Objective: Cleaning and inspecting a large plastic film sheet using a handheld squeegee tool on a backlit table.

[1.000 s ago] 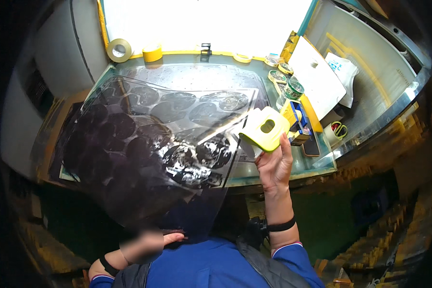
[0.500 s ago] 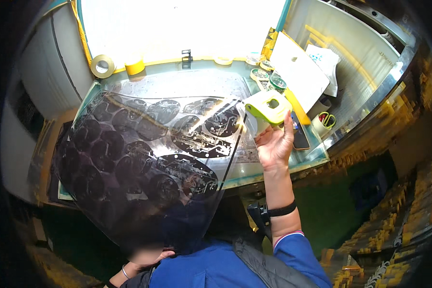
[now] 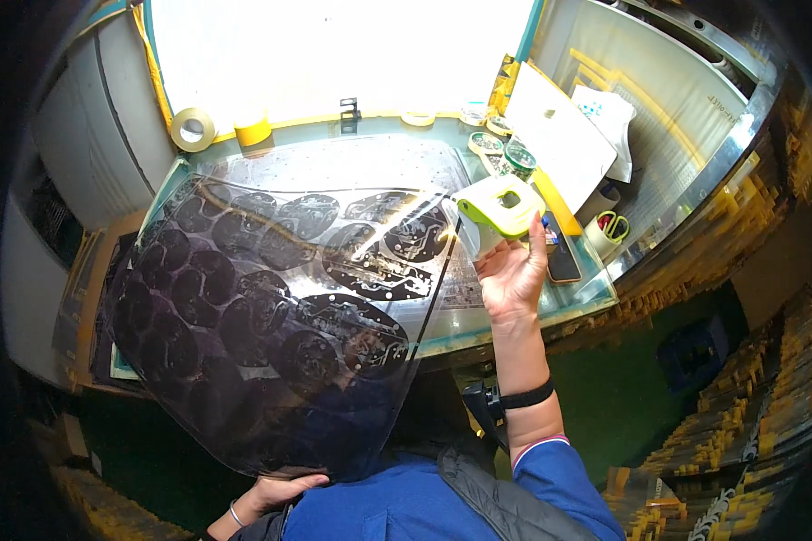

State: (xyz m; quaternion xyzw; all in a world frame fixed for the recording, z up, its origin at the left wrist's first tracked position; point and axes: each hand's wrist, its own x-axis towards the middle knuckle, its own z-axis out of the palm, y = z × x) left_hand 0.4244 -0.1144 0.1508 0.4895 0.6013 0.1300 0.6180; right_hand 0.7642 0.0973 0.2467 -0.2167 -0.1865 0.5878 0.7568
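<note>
Lime-green punch [image 3: 489,196] juts from the right grip [image 3: 512,279] clamped on it; left grip [image 3: 284,490] clasps film [image 3: 275,329].

Left hand [image 3: 281,491] holding dark patterned film [image 3: 253,316], right hand [image 3: 513,278] gripping white-and-green hole punch [image 3: 498,213]

The glassy, teal-edged worktop [image 3: 579,296] is lined along its far side with a tan tape roll [image 3: 182,121], a broad yellow roll [image 3: 253,134] and a thinner yellow ring [image 3: 418,118]. A pale translucent sheet [image 3: 415,155] is laid flat toward the middle. At the right, round green-rimmed pieces [image 3: 519,157] are grouped, and a dark flat rectangle [image 3: 564,264] is placed near the front edge.
</note>
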